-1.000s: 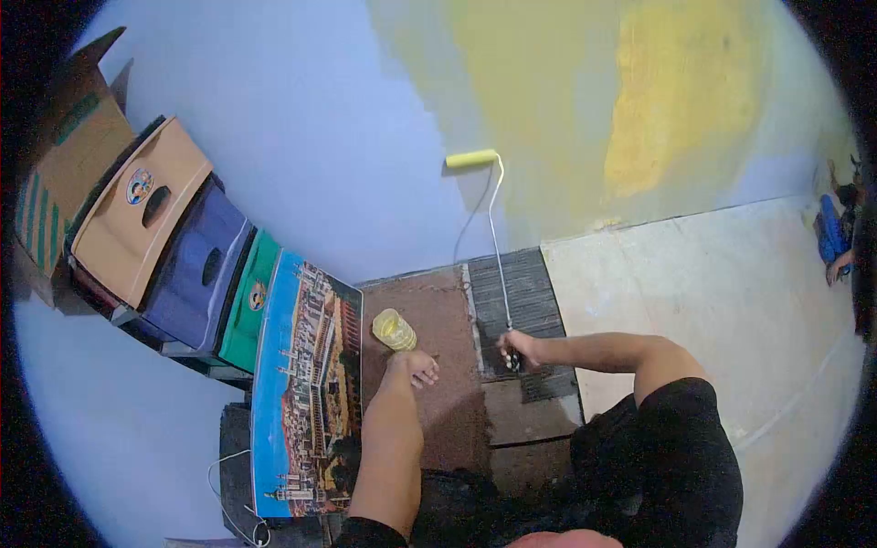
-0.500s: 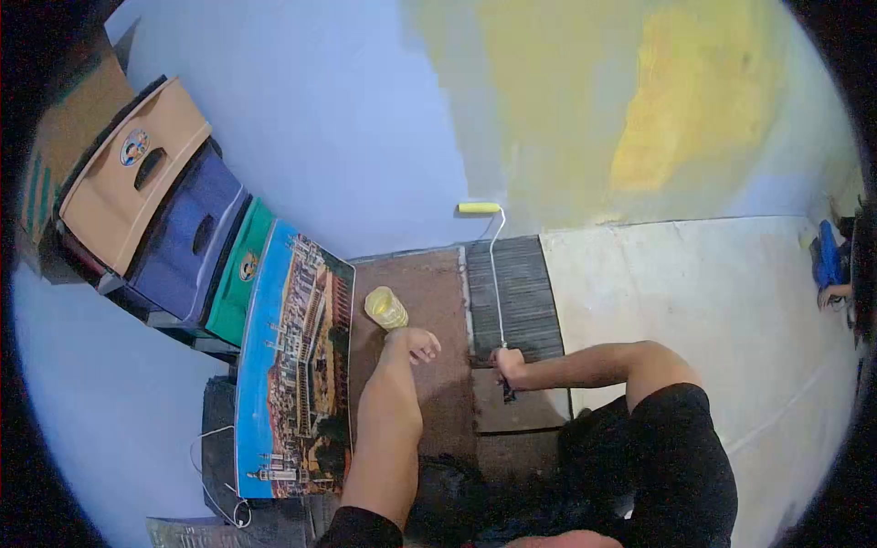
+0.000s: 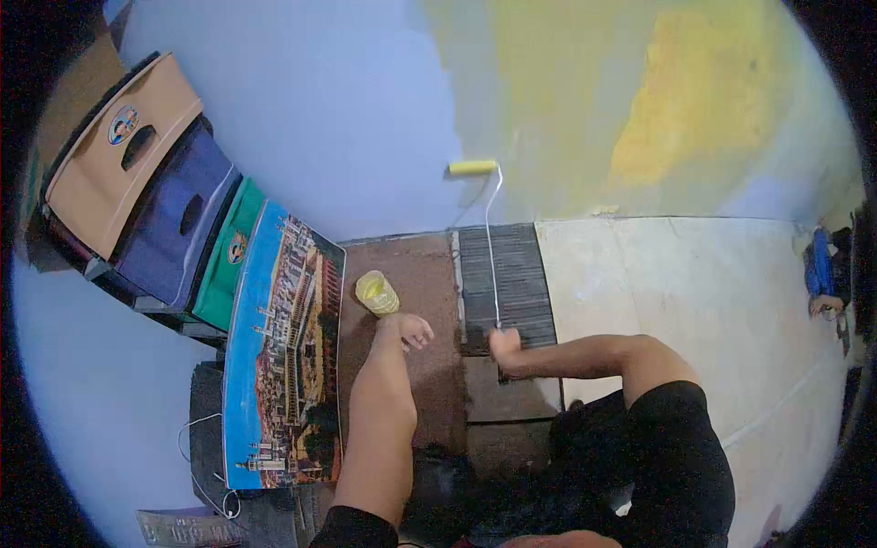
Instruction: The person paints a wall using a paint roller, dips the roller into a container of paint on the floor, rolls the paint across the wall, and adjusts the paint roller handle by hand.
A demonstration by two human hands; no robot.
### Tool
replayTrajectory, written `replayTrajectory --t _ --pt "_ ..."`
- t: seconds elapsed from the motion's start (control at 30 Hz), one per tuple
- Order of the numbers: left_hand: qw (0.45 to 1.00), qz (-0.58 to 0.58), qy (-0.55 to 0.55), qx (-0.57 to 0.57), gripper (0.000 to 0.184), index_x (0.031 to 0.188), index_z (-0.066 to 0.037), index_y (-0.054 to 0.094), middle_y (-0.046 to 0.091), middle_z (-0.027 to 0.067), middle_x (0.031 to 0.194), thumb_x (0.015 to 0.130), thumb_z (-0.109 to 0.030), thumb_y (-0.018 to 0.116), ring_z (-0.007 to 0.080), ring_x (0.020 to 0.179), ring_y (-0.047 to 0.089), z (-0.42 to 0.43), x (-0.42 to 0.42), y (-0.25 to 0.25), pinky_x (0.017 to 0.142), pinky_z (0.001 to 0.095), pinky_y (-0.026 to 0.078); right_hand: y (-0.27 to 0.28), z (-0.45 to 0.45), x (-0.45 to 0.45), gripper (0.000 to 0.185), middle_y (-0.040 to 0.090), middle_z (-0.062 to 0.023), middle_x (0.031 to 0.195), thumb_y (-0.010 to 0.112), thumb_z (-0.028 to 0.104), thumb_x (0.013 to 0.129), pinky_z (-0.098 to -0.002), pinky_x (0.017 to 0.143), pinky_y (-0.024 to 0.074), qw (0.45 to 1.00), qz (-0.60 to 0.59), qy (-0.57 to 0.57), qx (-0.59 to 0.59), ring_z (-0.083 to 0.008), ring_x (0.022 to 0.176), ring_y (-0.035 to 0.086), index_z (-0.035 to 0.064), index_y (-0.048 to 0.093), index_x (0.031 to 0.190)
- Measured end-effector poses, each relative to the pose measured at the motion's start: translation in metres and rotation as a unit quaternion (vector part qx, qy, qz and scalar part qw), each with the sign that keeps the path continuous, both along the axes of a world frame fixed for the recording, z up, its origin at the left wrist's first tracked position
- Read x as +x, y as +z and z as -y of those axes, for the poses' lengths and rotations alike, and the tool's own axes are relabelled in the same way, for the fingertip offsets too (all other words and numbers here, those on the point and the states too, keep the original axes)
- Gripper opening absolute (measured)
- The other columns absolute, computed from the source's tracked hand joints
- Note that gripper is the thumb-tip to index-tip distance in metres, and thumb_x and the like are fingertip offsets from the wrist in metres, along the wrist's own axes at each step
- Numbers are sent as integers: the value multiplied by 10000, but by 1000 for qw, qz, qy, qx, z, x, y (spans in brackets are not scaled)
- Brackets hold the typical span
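My right hand (image 3: 505, 347) is wrapped round the handle of a long-framed paint roller (image 3: 472, 167). Its yellow sleeve is at the lower part of the pale blue wall (image 3: 320, 110), by the left edge of the olive-yellow paint; whether it touches the wall I cannot tell. Near a cup of yellow paint (image 3: 377, 294), my left hand (image 3: 417, 332) hangs with its fingers apart and nothing between them. The cup's lower part is partly hidden by my left wrist, and I cannot tell whether they touch.
A drawer unit (image 3: 128, 151) with peach, purple and green fronts stands at left. Against it leans a city picture panel (image 3: 283, 356). Brown mat (image 3: 420, 265), dark ribbed mat (image 3: 507, 274) and pale flooring (image 3: 658, 292) cover the floor. Another person's hand (image 3: 827, 304) shows far right.
The roller went down the wall, then came back up. My right hand stays closed on its handle. The view has shifted, moving the drawers and panel left and up in the frame.
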State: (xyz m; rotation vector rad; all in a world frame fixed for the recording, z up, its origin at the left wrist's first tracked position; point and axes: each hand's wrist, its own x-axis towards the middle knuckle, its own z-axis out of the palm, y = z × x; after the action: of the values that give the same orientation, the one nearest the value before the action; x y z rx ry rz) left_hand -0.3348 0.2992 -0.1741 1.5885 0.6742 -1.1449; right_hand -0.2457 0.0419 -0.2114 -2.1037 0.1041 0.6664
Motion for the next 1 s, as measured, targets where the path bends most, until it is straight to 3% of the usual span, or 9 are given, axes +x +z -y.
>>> replayTrajectory --t 0.1,0.3,0.43,0.57,0.67,0.7,0.8,0.9,1.0 --pt "1000 7 7 -3 339 1204 -169 529 559 85 1157 868 -155 484 225 975 555 -1 4 -11 790 429 489 10 -19 13 281 457 -39 466 575 199 747 -362 403 340 987 18 9 158 -177 407 460 29 510 533" --pt "999 0 41 29 307 1177 -166 539 570 80 1144 887 -223 454 204 985 557 20 6 27 781 397 492 54 -52 32 285 397 5 462 558 127 785 -305 370 252 966 30 6 257 -120 386 374 101 457 519" --pt "1000 13 8 -5 309 1181 -140 534 566 82 1164 896 -230 461 207 1032 558 -2 2 -10 798 391 497 43 -51 34 261 396 -4 477 535 106 806 -303 362 229 950 -48 -52 304 -124 384 361 88 470 553" --pt "1000 8 20 13 326 1200 -149 543 563 69 1206 892 -245 492 206 1085 550 -3 -6 -9 839 393 482 56 -20 33 218 413 -22 480 533 116 799 -315 361 294 981 -65 -7 185 -136 386 382 56 505 591" --pt "997 -58 44 -24 345 1217 -161 543 559 58 1225 877 -215 529 199 1097 548 -24 -1 -47 851 392 471 -85 -7 70 258 544 -154 555 532 186 771 -421 479 424 993 -18 33 111 -285 520 568 -17 573 617" --pt "994 -89 53 -37 353 1222 -162 539 557 55 1227 871 -194 541 196 1095 550 -28 1 -55 847 391 471 -91 3 75 270 568 -176 576 528 195 769 -437 504 441 996 13 46 71 -312 550 597 -24 585 623" --pt "1000 -3 19 21 331 1203 -134 520 568 82 1122 873 -117 543 229 1035 555 1 -9 5 755 411 520 -60 42 75 268 605 -192 610 514 187 778 -455 541 473 994 77 71 -27 -338 591 634 -23 607 640" --pt "1000 16 -20 16 364 1217 -128 504 561 80 1143 859 -92 561 228 1046 551 -1 -10 3 781 412 511 -90 83 91 281 614 -194 708 502 184 765 -454 523 446 990 71 86 -86 -314 653 628 -77 602 785" --pt "1000 2 -13 16 372 1226 -133 495 547 78 1189 860 -102 553 226 1075 538 -1 -8 7 826 422 490 -19 83 69 330 637 -248 807 508 192 744 -472 637 465 997 -76 -22 -23 -367 749 640 -95 616 865"
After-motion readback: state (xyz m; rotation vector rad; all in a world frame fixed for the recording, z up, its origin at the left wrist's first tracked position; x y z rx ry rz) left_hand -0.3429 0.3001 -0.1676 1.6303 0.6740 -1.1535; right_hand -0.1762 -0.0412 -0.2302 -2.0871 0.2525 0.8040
